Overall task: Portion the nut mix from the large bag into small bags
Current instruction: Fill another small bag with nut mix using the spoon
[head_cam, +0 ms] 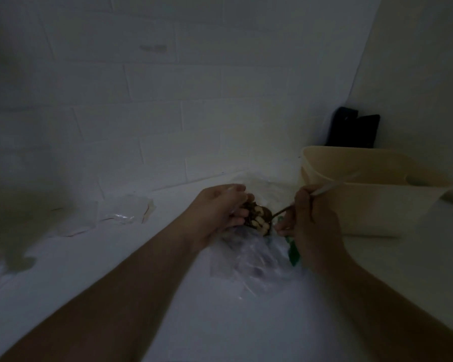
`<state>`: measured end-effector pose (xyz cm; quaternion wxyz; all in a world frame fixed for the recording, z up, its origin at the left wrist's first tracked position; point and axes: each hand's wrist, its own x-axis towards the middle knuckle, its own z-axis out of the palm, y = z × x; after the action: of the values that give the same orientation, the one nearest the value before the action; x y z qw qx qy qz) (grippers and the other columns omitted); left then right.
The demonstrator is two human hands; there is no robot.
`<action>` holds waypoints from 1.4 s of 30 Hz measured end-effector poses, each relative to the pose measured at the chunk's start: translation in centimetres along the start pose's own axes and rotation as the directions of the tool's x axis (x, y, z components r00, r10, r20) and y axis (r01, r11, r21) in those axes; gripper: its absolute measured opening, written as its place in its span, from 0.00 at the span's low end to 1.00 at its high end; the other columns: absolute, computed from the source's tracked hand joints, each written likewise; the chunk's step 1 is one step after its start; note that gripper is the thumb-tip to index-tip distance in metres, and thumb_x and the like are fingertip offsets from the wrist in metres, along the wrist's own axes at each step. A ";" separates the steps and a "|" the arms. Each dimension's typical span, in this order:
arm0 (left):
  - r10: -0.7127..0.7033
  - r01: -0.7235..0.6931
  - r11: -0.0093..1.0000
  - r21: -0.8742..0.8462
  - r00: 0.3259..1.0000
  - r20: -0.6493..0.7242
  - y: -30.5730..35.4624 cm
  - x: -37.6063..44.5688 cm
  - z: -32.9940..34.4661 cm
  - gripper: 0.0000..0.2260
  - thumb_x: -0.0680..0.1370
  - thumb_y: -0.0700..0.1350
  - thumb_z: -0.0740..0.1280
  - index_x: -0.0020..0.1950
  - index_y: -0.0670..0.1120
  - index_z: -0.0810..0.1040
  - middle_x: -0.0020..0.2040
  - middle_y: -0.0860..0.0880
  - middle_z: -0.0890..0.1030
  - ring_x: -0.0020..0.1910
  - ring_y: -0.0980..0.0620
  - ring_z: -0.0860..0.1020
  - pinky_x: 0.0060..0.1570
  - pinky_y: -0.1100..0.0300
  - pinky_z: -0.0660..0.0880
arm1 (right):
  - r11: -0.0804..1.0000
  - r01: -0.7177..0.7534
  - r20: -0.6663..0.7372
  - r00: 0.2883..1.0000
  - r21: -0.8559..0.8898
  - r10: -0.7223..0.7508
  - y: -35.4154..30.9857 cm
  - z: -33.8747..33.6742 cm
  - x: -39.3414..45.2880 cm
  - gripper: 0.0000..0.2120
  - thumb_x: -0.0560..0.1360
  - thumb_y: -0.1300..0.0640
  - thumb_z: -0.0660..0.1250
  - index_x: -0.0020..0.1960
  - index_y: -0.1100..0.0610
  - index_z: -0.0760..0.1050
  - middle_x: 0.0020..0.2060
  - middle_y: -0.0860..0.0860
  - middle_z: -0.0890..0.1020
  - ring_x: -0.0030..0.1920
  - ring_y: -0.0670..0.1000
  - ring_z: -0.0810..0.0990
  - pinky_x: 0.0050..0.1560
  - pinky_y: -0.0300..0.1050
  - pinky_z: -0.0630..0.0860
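Nut mix [258, 218]: a clump of pale and dark pieces, seen between the two hands at the mouth of a clear plastic bag [256, 259] with a green strip at its edge; whether this is the large bag or a small one cannot be told. Left hand [220, 207]: fingers curled, gripping the bag's edge beside the nuts. Right hand [309, 218]: fingers closed round a thin pale-handled utensil [324, 189], its dark end reaching to the nuts. Surface [220, 322]: white, dimly lit, under both forearms. Left of the left hand, well apart: flat clear small bags [126, 212] lying on the surface. Just beyond the right hand: cream plastic tub [372, 205]. Behind the tub, in the corner: dark object [351, 131], unidentifiable. Backdrop: white block wall [154, 87].
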<state>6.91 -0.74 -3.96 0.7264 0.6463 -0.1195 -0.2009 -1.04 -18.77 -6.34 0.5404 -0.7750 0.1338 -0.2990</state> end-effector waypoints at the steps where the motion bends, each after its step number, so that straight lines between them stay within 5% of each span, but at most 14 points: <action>1: 0.040 -0.036 0.994 0.102 0.999 -0.037 0.1 -0.1 -0.4 0.22 0.75 0.50 0.75 0.67 0.46 0.81 0.48 0.48 0.87 0.40 0.54 0.83 0.44 0.59 0.79 | 0.996 -0.042 -0.008 0.999 0.076 0.042 0.1 0.0 0.0 0.23 0.86 0.45 0.54 0.43 0.61 0.73 0.31 0.58 0.82 0.34 0.59 0.84 0.39 0.61 0.84; 4: 0.275 -0.175 0.848 0.500 0.952 -0.134 0.5 0.0 -2.3 0.23 0.75 0.60 0.73 0.67 0.52 0.82 0.53 0.54 0.86 0.50 0.56 0.85 0.58 0.58 0.80 | 0.964 -0.099 -0.006 0.995 0.246 0.104 -0.4 0.1 -0.1 0.18 0.88 0.52 0.55 0.42 0.57 0.70 0.27 0.54 0.79 0.28 0.53 0.80 0.33 0.51 0.78; 6: 0.358 -0.190 0.725 0.662 0.925 -0.127 0.9 -0.2 -3.4 0.24 0.73 0.68 0.69 0.64 0.57 0.83 0.55 0.55 0.85 0.52 0.57 0.83 0.59 0.56 0.80 | 0.943 -0.113 0.015 0.993 0.314 0.114 -0.9 0.2 -0.2 0.17 0.88 0.53 0.56 0.42 0.57 0.70 0.27 0.53 0.78 0.28 0.52 0.77 0.31 0.47 0.74; 9: 0.280 -0.187 0.765 0.616 0.958 -0.058 1.5 -0.5 -4.2 0.29 0.67 0.73 0.71 0.63 0.60 0.81 0.57 0.56 0.83 0.54 0.59 0.82 0.56 0.55 0.81 | 0.956 -0.069 0.042 0.997 0.286 0.060 -0.9 0.0 -0.3 0.16 0.87 0.53 0.57 0.44 0.58 0.71 0.29 0.52 0.80 0.30 0.53 0.78 0.30 0.46 0.75; 14: 0.298 -0.243 0.723 0.647 0.954 0.025 0.9 -0.7 -4.0 0.33 0.70 0.61 0.80 0.73 0.59 0.75 0.56 0.61 0.81 0.52 0.56 0.81 0.57 0.57 0.80 | 0.983 -0.010 0.022 1.000 0.186 0.006 -0.7 -0.7 0.0 0.13 0.87 0.51 0.57 0.48 0.55 0.73 0.31 0.52 0.83 0.31 0.49 0.81 0.33 0.46 0.78; 17: 0.314 -0.278 0.720 0.636 0.948 0.059 0.9 -1.0 -3.4 0.33 0.72 0.56 0.80 0.75 0.59 0.72 0.58 0.61 0.80 0.48 0.65 0.79 0.51 0.70 0.76 | 0.993 0.039 0.023 0.999 0.115 -0.042 -0.7 -1.4 0.3 0.12 0.87 0.51 0.56 0.48 0.53 0.73 0.34 0.53 0.84 0.32 0.52 0.82 0.35 0.48 0.76; 22: 0.374 -0.322 0.686 0.653 0.925 0.063 0.8 -1.1 -2.9 0.28 0.70 0.53 0.82 0.68 0.58 0.77 0.55 0.60 0.81 0.44 0.67 0.77 0.42 0.75 0.72 | 0.996 0.062 0.027 0.998 0.070 -0.064 -0.9 -2.2 0.3 0.12 0.87 0.51 0.56 0.47 0.51 0.72 0.34 0.52 0.85 0.31 0.54 0.82 0.33 0.49 0.76; 28: 0.260 -0.333 0.521 0.786 0.939 0.225 0.4 -1.4 -3.3 0.38 0.67 0.54 0.84 0.73 0.62 0.72 0.56 0.66 0.79 0.53 0.69 0.79 0.50 0.79 0.72 | 0.995 0.075 0.010 0.997 0.068 -0.076 -1.3 -2.9 0.3 0.12 0.87 0.50 0.56 0.48 0.53 0.72 0.34 0.53 0.84 0.30 0.54 0.82 0.28 0.45 0.74; 34: 0.241 -0.345 0.521 0.780 0.937 0.253 -0.2 -1.3 -3.4 0.33 0.70 0.48 0.82 0.73 0.57 0.77 0.63 0.61 0.82 0.61 0.66 0.79 0.66 0.63 0.76 | 0.996 0.078 0.007 0.997 0.044 -0.079 -1.6 -2.8 0.0 0.12 0.87 0.50 0.56 0.48 0.51 0.72 0.34 0.54 0.84 0.31 0.57 0.82 0.28 0.46 0.75; 40: 0.263 -0.269 0.548 0.792 0.954 0.142 -0.3 -0.9 -3.8 0.40 0.64 0.64 0.81 0.74 0.59 0.73 0.61 0.57 0.82 0.58 0.59 0.81 0.62 0.59 0.78 | 0.996 0.054 0.013 0.998 0.067 -0.055 -1.3 -2.8 -0.1 0.11 0.87 0.50 0.56 0.48 0.50 0.72 0.33 0.53 0.84 0.30 0.54 0.81 0.29 0.47 0.74; 42: 0.256 -0.252 0.568 0.784 0.959 0.123 -0.2 -1.0 -3.7 0.32 0.65 0.65 0.80 0.67 0.60 0.77 0.58 0.59 0.82 0.55 0.63 0.81 0.55 0.64 0.79 | 0.996 0.054 0.021 0.998 0.071 -0.055 -1.3 -2.9 -0.1 0.11 0.87 0.50 0.56 0.48 0.51 0.72 0.34 0.53 0.84 0.30 0.54 0.81 0.30 0.47 0.74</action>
<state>7.61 2.93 -4.60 0.3866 0.8767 -0.2856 -0.0193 -2.98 -20.42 -4.52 0.5607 -0.7621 0.0957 -0.3092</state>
